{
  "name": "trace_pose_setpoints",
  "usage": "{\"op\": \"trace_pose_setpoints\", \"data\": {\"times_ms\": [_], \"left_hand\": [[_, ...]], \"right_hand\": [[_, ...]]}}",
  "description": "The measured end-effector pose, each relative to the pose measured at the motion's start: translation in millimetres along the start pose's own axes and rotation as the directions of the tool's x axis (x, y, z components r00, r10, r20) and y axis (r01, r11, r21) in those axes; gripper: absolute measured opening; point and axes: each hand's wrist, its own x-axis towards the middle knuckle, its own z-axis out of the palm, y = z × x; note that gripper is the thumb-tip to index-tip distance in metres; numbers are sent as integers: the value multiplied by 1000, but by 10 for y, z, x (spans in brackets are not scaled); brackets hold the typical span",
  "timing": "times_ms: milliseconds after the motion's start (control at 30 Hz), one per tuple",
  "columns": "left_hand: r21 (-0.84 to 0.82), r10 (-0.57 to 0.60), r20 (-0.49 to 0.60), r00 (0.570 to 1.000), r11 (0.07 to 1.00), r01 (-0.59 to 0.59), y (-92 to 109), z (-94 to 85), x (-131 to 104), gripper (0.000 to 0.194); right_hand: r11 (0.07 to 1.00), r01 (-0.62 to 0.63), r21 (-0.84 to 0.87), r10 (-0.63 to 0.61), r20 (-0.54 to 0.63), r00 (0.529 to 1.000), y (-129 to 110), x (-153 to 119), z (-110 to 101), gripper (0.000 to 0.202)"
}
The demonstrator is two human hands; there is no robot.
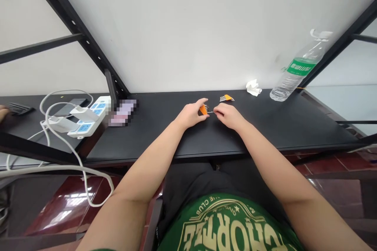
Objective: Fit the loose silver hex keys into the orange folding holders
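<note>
One pale wall (188, 27) rises behind the black desk (297, 123). A clear bottle (299, 67) stands at the desk's back right. Above the desk's middle are the left hand (189, 116) and right hand (229, 116). The left fingers squeeze an orange holder (203, 110); another orange holder (227, 97) lies near the desk's back edge. The right fingers pinch a thin metal stick (210, 112).

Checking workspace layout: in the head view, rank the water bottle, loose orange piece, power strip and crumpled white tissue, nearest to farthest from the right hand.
From the right hand:
1. Loose orange piece, just ahead.
2. Crumpled white tissue, ahead and to the right.
3. Water bottle, farther right.
4. Power strip, far left.
</note>
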Motion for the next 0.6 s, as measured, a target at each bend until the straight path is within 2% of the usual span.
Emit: {"op": "trace_pose_setpoints", "data": {"times_ms": [200,600], "left_hand": [[11,-9,-5,1000,1000,9,-2,-2,-2,70],[56,6,25,1000,998,-7,8,3,0,70]], "right_hand": [[999,-31,-22,31,13,999,-27,-7,-27,24],[998,9,-55,-11,-49,999,-41,-23,-27,28]]}}
